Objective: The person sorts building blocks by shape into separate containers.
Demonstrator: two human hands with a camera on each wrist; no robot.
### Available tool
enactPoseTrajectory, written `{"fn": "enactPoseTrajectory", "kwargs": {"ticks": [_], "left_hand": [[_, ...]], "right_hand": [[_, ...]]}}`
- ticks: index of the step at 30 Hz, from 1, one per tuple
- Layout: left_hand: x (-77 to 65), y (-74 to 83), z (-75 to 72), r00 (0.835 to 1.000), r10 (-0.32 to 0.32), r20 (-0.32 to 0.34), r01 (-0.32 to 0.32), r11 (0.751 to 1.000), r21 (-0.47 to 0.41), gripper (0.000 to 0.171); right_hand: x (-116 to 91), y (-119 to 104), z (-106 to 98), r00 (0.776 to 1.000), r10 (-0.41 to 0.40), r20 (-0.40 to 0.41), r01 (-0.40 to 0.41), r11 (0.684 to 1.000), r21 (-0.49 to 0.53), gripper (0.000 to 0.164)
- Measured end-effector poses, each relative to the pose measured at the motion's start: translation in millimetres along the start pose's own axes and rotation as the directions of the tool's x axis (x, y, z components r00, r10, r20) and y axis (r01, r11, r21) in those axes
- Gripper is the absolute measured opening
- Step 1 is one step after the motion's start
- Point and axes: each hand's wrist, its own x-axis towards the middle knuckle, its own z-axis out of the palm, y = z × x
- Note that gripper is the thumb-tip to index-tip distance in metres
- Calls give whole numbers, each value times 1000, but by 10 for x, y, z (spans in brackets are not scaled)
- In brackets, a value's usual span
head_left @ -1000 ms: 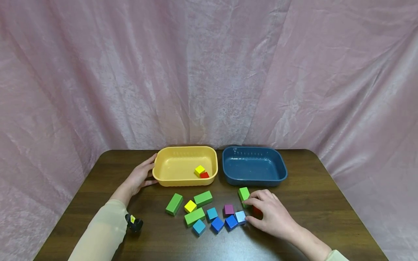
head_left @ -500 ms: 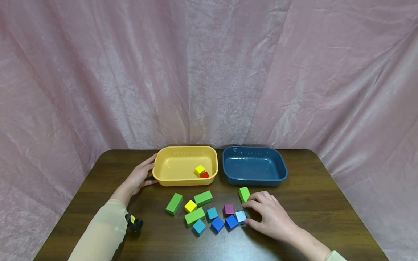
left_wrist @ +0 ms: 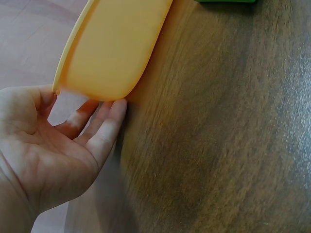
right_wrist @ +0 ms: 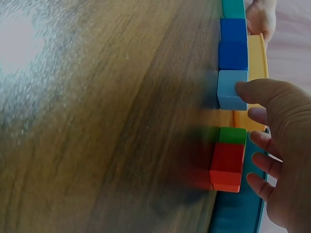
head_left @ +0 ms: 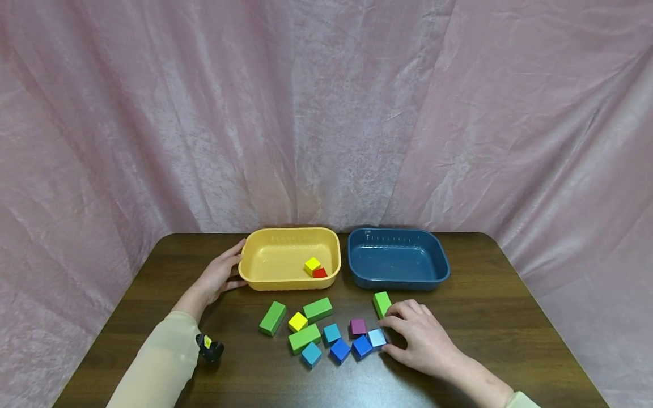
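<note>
My left hand [head_left: 218, 279] touches the left end of the yellow tray [head_left: 265, 285], thumb and fingers spread along its wall. A yellow cube [head_left: 312, 265] and a red block [head_left: 319, 273] lie inside that tray. My right hand [head_left: 420, 340] is over the table, thumb and index finger apart beside a light blue cube [head_left: 377, 338]. In the right wrist view the thumb tip overlaps this cube; whether it touches cannot be told. Beyond the hand stands a light green block [head_left: 381, 304]. A red block [right_wrist: 227, 165] near the fingers is hidden in the head view.
A dark blue tray [head_left: 400, 281] stands at the back right. Several loose blocks lie before the trays: green blocks [head_left: 272, 318], a yellow cube [head_left: 298, 322], a purple cube [head_left: 357, 327], blue cubes [head_left: 339, 351] and teal cubes [head_left: 311, 355]. A pink curtain hangs behind the table [head_left: 490, 294].
My right hand has shifted slightly toward the front edge, and the red block under it has gone out of sight in the head view. The left hand, trays and cubes stay put.
</note>
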Motion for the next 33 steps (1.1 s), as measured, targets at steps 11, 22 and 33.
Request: {"fn": "enactPoseTrajectory", "kwargs": {"ticks": [11,22,33], "left_hand": [[-7,2,-3,1000,2,5,-2,1000,-2,57],[-22,11,2,1000,4,11,-4,1000,-6,57],[-35,21,9,1000,7,5,-7,1000,-5,56]], "right_hand": [[22,-10,33,999,-43,-27,43,999,-16,38],[25,-17,43,999,-46,-24,46,999,-26,36],[24,-22,43,999,-34,-15,33,999,-31,35]]}}
